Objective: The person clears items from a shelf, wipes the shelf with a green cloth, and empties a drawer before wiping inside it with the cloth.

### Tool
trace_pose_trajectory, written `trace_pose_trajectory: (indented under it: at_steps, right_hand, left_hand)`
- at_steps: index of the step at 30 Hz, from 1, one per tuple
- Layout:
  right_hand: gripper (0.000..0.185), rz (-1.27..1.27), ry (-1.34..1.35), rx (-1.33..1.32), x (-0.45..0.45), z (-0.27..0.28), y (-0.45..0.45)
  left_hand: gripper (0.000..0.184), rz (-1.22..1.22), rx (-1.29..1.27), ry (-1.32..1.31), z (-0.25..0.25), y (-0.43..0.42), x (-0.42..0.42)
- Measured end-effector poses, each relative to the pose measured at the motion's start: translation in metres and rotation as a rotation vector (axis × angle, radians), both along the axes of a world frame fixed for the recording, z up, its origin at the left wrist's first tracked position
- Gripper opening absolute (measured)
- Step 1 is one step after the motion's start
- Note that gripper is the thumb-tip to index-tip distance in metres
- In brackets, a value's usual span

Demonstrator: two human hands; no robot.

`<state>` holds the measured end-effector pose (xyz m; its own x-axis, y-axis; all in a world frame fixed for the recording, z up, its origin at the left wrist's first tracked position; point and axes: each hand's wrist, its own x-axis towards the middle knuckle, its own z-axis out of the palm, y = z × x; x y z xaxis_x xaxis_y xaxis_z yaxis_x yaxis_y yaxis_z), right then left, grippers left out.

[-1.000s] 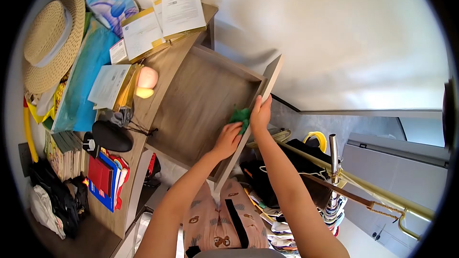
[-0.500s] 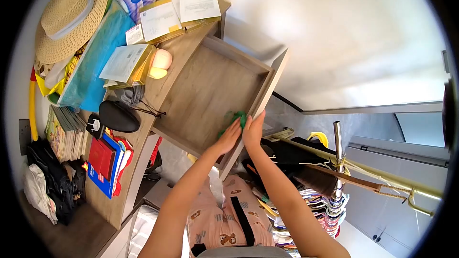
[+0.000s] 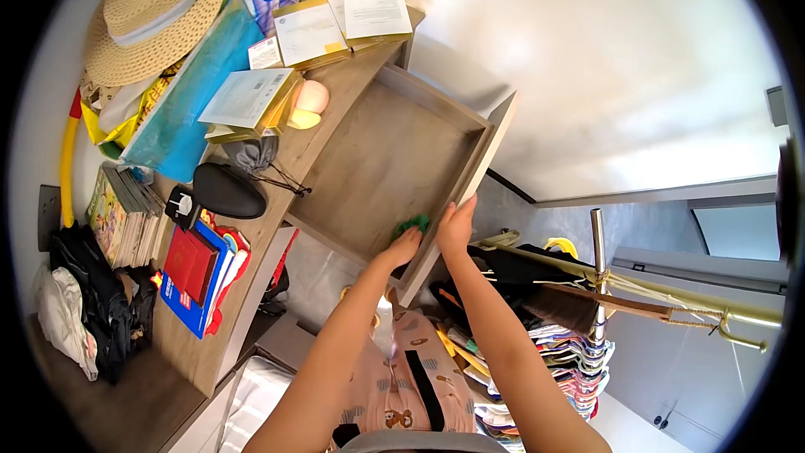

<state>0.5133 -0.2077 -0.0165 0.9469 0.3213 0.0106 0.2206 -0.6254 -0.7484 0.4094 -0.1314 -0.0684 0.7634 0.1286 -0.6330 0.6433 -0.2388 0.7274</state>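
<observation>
A wooden drawer [image 3: 381, 159] is pulled out from the desk, its inside bare apart from a green cloth [image 3: 412, 225] near the front corner. My left hand [image 3: 404, 245] is closed over this cloth, pressing it inside the drawer by the front panel. The fingers partly hide the cloth. My right hand [image 3: 455, 225] grips the top edge of the drawer's front panel [image 3: 495, 147], thumb on the inner side, the other fingers mostly hidden behind it.
The desk top [image 3: 335, 88] bears envelopes [image 3: 310, 32], a pink and yellow object [image 3: 310, 103], a black case [image 3: 228, 190] and books [image 3: 194, 268]. A straw hat [image 3: 155, 13] lies at the upper left. A clothes rack [image 3: 599, 252] with hanging clothes stands at the right.
My left hand and the green cloth have moved down along the inner side of the front panel. The view has shifted, so the desk appears further right. My right hand stays on the panel.
</observation>
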Motion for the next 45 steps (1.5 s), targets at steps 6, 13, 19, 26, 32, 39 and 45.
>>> trace_pose_trajectory:
  at_steps: [6, 13, 19, 26, 32, 39, 45]
  right_hand:
    - [0.058, -0.032, -0.032, -0.125, -0.001, -0.005, 0.001]
    - [0.06, -0.066, 0.045, -0.218, -0.016, 0.005, 0.003]
    - [0.065, -0.064, 0.018, -0.3, -0.06, 0.003, -0.013]
    - [0.069, 0.035, -0.222, -0.624, -0.102, 0.008, -0.024]
    - [0.062, 0.42, -0.389, -0.348, -0.186, 0.034, 0.006]
    - [0.054, 0.725, -0.194, -0.198, -0.275, 0.046, 0.06]
    - [0.051, 0.876, -0.051, -0.248, -0.299, 0.056, 0.085]
  left_hand:
    - [0.042, -0.058, 0.019, 0.26, 0.041, 0.007, -0.017]
    - [0.042, 0.03, 0.268, 0.0, 0.059, -0.005, -0.05]
    - [0.035, 0.375, -0.515, -0.271, 0.074, -0.003, -0.089]
    - [0.033, 1.006, -0.283, -0.608, 0.107, 0.012, -0.195]
    - [0.036, 1.012, 0.617, -0.883, 0.194, 0.066, -0.292]
    - [0.039, 1.237, 1.157, -0.611, 0.202, 0.093, -0.423]
    - [0.041, 1.145, 1.409, -0.132, 0.17, 0.108, -0.493]
